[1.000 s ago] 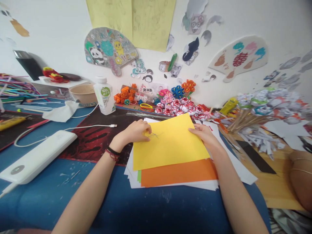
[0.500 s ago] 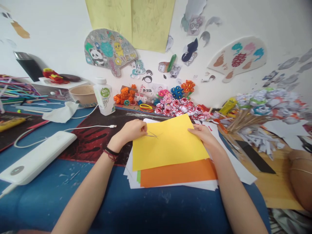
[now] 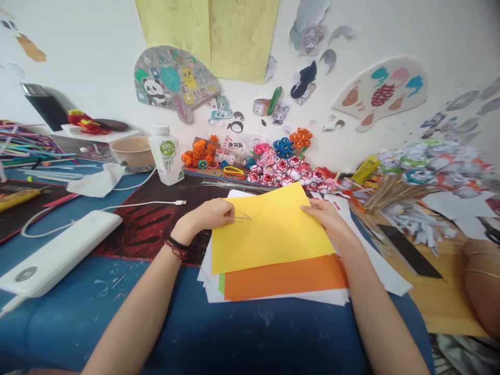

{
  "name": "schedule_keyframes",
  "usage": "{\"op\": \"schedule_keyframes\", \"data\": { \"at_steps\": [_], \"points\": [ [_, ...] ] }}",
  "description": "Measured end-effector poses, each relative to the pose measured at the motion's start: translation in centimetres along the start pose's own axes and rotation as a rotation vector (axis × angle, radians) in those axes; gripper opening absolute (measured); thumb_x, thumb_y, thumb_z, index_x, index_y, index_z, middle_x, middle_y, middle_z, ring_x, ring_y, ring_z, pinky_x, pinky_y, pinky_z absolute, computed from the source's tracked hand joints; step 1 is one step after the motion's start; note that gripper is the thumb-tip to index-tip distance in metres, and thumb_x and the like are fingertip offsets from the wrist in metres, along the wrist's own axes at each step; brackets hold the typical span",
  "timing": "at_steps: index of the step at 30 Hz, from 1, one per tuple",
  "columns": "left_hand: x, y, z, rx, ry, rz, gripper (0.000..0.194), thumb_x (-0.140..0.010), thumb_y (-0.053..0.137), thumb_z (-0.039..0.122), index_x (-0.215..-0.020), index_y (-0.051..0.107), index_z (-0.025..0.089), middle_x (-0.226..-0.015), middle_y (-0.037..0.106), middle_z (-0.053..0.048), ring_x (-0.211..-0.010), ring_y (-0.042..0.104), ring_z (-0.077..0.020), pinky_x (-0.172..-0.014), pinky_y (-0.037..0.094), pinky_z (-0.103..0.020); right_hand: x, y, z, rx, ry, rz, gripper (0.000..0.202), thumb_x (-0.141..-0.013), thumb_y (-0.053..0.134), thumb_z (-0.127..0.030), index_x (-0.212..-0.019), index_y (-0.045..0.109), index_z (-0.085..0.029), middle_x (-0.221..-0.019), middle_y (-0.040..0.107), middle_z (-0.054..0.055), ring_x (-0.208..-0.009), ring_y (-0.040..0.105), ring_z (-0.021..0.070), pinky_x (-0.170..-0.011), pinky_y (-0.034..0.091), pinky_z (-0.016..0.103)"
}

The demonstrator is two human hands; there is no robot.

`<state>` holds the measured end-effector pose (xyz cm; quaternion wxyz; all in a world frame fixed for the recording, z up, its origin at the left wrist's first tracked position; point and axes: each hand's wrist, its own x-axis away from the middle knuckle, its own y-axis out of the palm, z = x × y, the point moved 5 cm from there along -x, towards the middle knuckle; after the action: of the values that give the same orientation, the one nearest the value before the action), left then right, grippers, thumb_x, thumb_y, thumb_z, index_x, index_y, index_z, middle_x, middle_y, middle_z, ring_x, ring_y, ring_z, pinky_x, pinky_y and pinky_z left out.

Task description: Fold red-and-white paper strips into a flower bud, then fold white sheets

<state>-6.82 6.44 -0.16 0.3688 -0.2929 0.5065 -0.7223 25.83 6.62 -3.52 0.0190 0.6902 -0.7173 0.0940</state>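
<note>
A yellow sheet (image 3: 269,234) lies tilted over an orange sheet (image 3: 285,278) and a stack of white paper (image 3: 214,291), with a green edge showing at the left. My left hand (image 3: 214,213) is closed at the yellow sheet's upper left corner; thin wire pieces (image 3: 245,216) lie on the sheet beside its fingertips. What the fingertips pinch is too small to tell. At the upper right edge, my right hand (image 3: 322,213) grips the yellow sheet, thumb on top and fingers behind.
Behind the papers are a white bottle (image 3: 167,156), loose wires (image 3: 230,186) and red-white flowers (image 3: 283,172). A white power bank (image 3: 62,252) with a cable lies left. Paper flowers (image 3: 429,164) stand right, near another person's arm (image 3: 482,284).
My left hand has shifted very slightly down and left at the corner of the yellow sheet. The right hand and the papers look almost unchanged.
</note>
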Motion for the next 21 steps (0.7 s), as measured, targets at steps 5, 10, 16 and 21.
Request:
{"op": "schedule_keyframes", "data": {
  "at_steps": [5, 10, 16, 21],
  "points": [
    [-0.4, 0.0, 0.4, -0.001, -0.006, 0.083, 0.018, -0.087, 0.055, 0.030, -0.087, 0.070, 0.021, -0.093, 0.074, -0.005, -0.078, 0.065, -0.0195, -0.062, 0.040, -0.026, 0.0, 0.0, -0.1, 0.008, -0.013, 0.005, 0.031, -0.073, 0.077, -0.025, -0.102, 0.072, -0.016, -0.091, 0.080, 0.009, -0.072, 0.076, 0.0236, -0.062, 0.059, 0.028],
    [-1.0, 0.3, 1.2, -0.004, 0.044, 0.150, 0.018, -0.091, 0.053, 0.029, -0.091, 0.069, 0.021, -0.099, 0.074, -0.004, -0.090, 0.066, -0.0211, -0.070, 0.042, -0.028, 0.1, 0.1, -0.3, 0.010, -0.027, 0.006, 0.029, -0.074, 0.075, -0.023, -0.101, 0.073, -0.015, -0.092, 0.080, 0.010, -0.071, 0.076, 0.0229, -0.063, 0.059, 0.028],
    [-0.8, -0.6, 0.7, 0.025, 0.070, 0.233, 0.018, -0.091, 0.059, 0.033, -0.099, 0.068, 0.020, -0.097, 0.071, -0.004, -0.088, 0.064, -0.0196, -0.075, 0.044, -0.029, 0.0, 0.0, -0.2, 0.016, -0.052, 0.006, 0.028, -0.074, 0.075, -0.025, -0.100, 0.074, -0.016, -0.093, 0.080, 0.009, -0.073, 0.076, 0.0227, -0.064, 0.059, 0.028],
    [-1.1, 0.7, 1.4, -0.064, 0.163, 0.189, 0.023, -0.089, 0.064, 0.038, -0.104, 0.066, 0.020, -0.109, 0.068, -0.007, -0.103, 0.061, -0.0239, -0.081, 0.043, -0.032, -0.1, -0.1, -0.2, 0.025, -0.051, 0.014, 0.028, -0.073, 0.076, -0.025, -0.099, 0.074, -0.016, -0.092, 0.080, 0.008, -0.073, 0.076, 0.0228, -0.064, 0.059, 0.028]
  ]
}}
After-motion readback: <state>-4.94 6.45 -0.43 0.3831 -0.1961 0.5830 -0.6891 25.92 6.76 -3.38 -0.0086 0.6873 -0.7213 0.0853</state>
